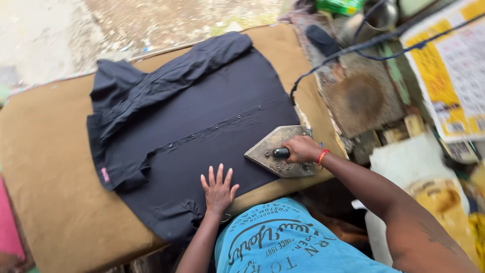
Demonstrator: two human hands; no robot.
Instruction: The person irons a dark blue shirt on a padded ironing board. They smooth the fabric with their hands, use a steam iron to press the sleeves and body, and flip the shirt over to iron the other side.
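Observation:
A dark navy button shirt (192,116) lies spread on a brown padded ironing table (55,172), its collar to the left and one sleeve folded across the top. My right hand (302,149) grips the black handle of a heavy metal iron (275,146) that rests on the shirt's lower right part. A red band circles that wrist. My left hand (218,189) lies flat with fingers spread on the shirt's near edge, just left of the iron.
The iron's black cord (353,48) runs up and right over a scorched resting pad (358,96). A yellow and white printed sheet (449,71) lies at the right. Rough ground lies beyond the table's far edge.

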